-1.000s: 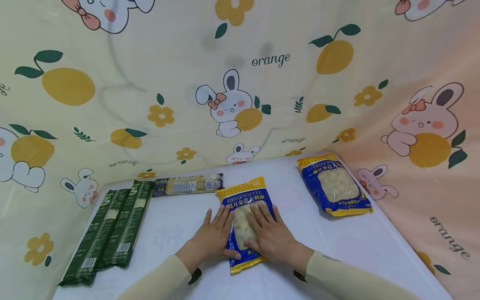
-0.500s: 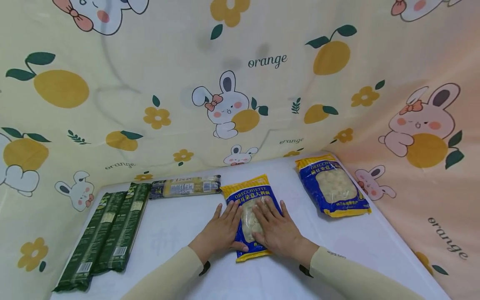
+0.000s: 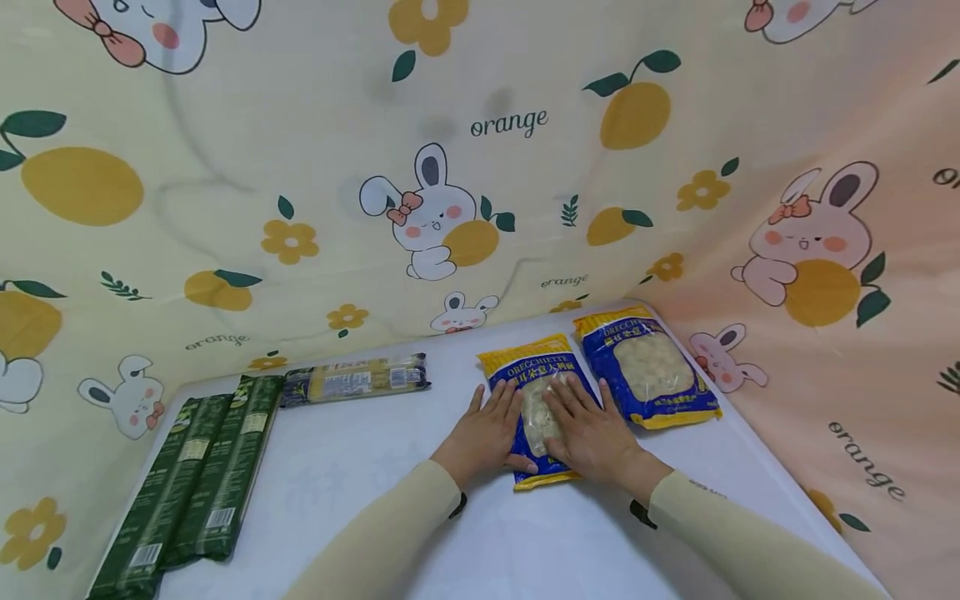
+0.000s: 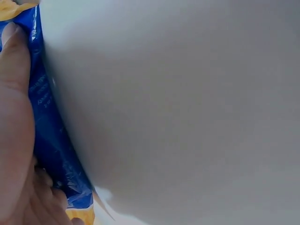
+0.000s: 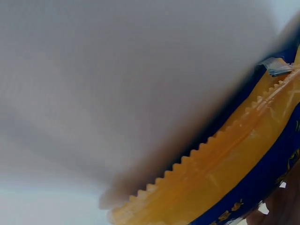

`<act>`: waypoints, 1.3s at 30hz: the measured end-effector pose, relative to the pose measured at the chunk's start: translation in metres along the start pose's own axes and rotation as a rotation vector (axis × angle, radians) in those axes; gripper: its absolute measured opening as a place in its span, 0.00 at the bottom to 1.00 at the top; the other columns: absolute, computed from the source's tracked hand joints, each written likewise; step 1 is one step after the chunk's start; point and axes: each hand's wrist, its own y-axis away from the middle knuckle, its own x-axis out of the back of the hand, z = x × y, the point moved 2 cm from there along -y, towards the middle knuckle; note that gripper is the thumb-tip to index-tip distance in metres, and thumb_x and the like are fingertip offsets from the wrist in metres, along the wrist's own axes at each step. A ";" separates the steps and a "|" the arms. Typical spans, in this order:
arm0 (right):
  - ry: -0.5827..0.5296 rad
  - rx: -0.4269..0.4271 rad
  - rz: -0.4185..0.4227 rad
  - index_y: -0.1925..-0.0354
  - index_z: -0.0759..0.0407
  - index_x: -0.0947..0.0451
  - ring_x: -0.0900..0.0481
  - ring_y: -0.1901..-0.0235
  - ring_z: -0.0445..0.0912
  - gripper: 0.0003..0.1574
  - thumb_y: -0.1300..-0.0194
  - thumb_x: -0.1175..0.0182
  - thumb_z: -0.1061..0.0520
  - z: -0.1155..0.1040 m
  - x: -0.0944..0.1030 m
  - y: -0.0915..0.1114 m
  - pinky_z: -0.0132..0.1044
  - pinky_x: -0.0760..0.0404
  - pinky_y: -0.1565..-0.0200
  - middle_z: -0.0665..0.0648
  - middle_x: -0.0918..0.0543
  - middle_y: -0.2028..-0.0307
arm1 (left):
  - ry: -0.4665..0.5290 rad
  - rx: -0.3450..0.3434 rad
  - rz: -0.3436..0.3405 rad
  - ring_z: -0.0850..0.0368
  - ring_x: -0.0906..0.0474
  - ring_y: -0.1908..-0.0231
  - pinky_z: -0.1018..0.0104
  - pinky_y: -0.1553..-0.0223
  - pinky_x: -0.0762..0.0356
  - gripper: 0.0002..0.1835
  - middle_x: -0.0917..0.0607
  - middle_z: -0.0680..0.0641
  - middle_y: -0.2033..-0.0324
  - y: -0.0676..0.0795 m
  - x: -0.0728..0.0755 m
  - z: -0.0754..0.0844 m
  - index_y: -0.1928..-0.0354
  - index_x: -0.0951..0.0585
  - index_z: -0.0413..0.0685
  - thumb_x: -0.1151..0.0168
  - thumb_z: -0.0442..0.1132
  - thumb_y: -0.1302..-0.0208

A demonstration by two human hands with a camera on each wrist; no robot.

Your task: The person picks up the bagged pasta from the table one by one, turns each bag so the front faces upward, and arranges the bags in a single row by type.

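Note:
A blue and yellow bag of orecchiette pasta lies flat on the white table, its window showing pale pasta. Flat on its left side rests my left hand, fingers straight and thumb along the lower edge. My right hand covers the right side with extended fingers. Close up in the left wrist view, the left thumb touches the blue edge of the bag. The right wrist view has the bag's yellow serrated end. A second, matching orecchiette bag lies just to the right, close beside the first.
Two long green packs lie side by side at the table's left. A slim, long pack of pale pasta lies along the back edge. A patterned curtain hangs behind and to the right of the white table.
Both hands have slid the orecchiette bag to the right and slightly away, closing the gap to the second bag. The camera view has shifted a little; the other packs stay put.

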 end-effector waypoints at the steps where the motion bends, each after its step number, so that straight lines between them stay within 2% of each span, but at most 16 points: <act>1: -0.004 -0.003 -0.003 0.17 0.56 0.43 0.52 0.17 0.62 0.48 0.21 0.51 0.32 0.003 0.000 0.000 0.74 0.57 0.23 0.60 0.45 0.17 | -0.002 -0.001 -0.001 0.44 0.56 0.16 0.42 0.18 0.54 0.64 0.51 0.39 0.16 -0.003 0.000 0.002 0.15 0.53 0.43 0.58 0.85 0.38; 11: 0.011 -0.003 -0.027 0.16 0.54 0.47 0.55 0.16 0.61 0.49 0.21 0.53 0.30 0.022 -0.003 -0.005 0.71 0.56 0.22 0.60 0.48 0.16 | 0.012 0.040 -0.004 0.46 0.57 0.16 0.40 0.19 0.55 0.65 0.53 0.41 0.15 -0.020 0.001 0.007 0.15 0.53 0.45 0.55 0.85 0.38; 20: -0.014 0.003 -0.042 0.16 0.55 0.48 0.56 0.16 0.62 0.49 0.20 0.53 0.31 0.024 -0.003 -0.012 0.71 0.59 0.22 0.61 0.50 0.16 | 0.053 0.049 -0.029 0.46 0.59 0.16 0.39 0.19 0.57 0.60 0.54 0.42 0.15 -0.017 0.002 0.002 0.15 0.53 0.44 0.58 0.82 0.33; 24: -0.003 -0.009 -0.057 0.15 0.54 0.49 0.56 0.16 0.61 0.49 0.20 0.54 0.31 0.026 -0.002 -0.011 0.71 0.61 0.22 0.60 0.50 0.16 | 0.107 0.072 -0.027 0.47 0.60 0.15 0.40 0.18 0.60 0.57 0.54 0.42 0.15 -0.010 0.001 -0.009 0.15 0.52 0.45 0.58 0.79 0.30; 27: -0.002 -0.010 -0.056 0.16 0.54 0.48 0.56 0.16 0.62 0.49 0.20 0.54 0.31 0.026 -0.003 -0.010 0.71 0.60 0.22 0.60 0.49 0.16 | 0.143 0.112 -0.017 0.47 0.60 0.15 0.40 0.18 0.62 0.55 0.54 0.42 0.15 0.000 -0.001 -0.030 0.15 0.52 0.45 0.57 0.77 0.27; 30: -0.008 -0.012 -0.052 0.16 0.55 0.48 0.56 0.16 0.62 0.49 0.20 0.53 0.32 0.027 -0.005 -0.008 0.71 0.59 0.22 0.61 0.49 0.16 | 0.164 0.168 -0.005 0.46 0.60 0.15 0.40 0.18 0.62 0.52 0.54 0.41 0.15 0.012 0.000 -0.059 0.15 0.53 0.44 0.55 0.73 0.24; 34: -0.021 -0.017 -0.048 0.15 0.55 0.49 0.58 0.16 0.62 0.49 0.20 0.54 0.31 0.028 -0.007 -0.008 0.70 0.62 0.21 0.61 0.50 0.15 | 0.200 0.262 0.012 0.42 0.61 0.16 0.37 0.19 0.61 0.50 0.55 0.38 0.16 0.035 0.003 -0.107 0.15 0.54 0.40 0.55 0.69 0.21; 39: -0.017 -0.001 -0.024 0.16 0.55 0.49 0.57 0.16 0.62 0.49 0.21 0.53 0.31 0.027 -0.008 -0.012 0.70 0.61 0.22 0.60 0.50 0.16 | 0.245 0.388 0.055 0.35 0.59 0.17 0.28 0.22 0.64 0.46 0.54 0.32 0.17 0.075 -0.003 -0.174 0.16 0.53 0.35 0.56 0.62 0.17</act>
